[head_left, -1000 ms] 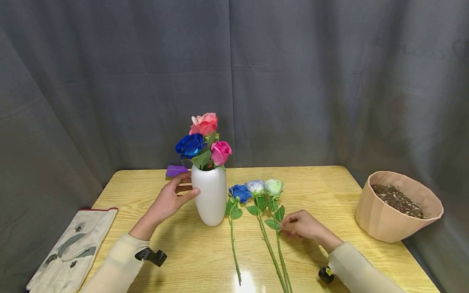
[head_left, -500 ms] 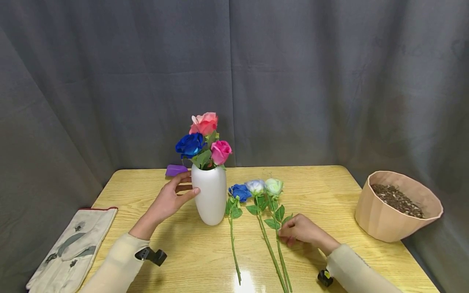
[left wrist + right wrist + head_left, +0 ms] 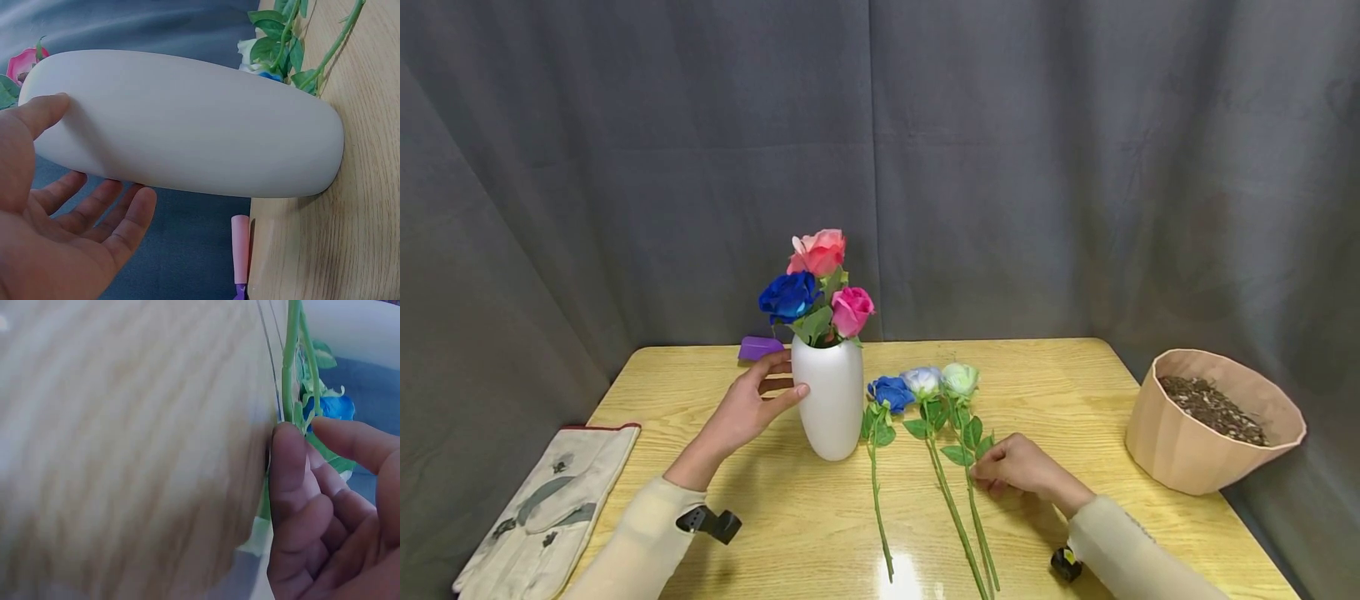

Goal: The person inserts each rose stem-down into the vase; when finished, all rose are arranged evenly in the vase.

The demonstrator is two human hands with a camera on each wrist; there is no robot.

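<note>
My left hand [image 3: 752, 408] holds a white vase [image 3: 829, 404] from its left side, thumb on the front and fingers round behind. Coral [image 3: 818, 252], dark blue [image 3: 788, 297] and pink [image 3: 852, 312] roses stand in it. To the right, my right hand [image 3: 1026, 471] pinches the leafy stem of a pale green rose [image 3: 960, 380] that lies on the table. Beside that rose lie a pale blue-white rose [image 3: 922, 381] and a blue rose [image 3: 891, 393], their stems toward me. In the right wrist view, the thumb [image 3: 350, 440] and fingertips meet close at the green stem [image 3: 289, 369].
A peach pot [image 3: 1180, 437] with dark soil [image 3: 1213, 410] stands at the table's right edge. Folded work gloves [image 3: 550, 508] lie at the left edge. Behind the vase is a purple scoop [image 3: 760, 348] with a pink handle [image 3: 240, 250]. A grey curtain [image 3: 985, 167] hangs behind the wooden table [image 3: 1045, 375].
My right hand has shifted slightly down along the green rose's stem, and the stem's lower end has moved a little to the right. The left hand and vase have stayed in place.
</note>
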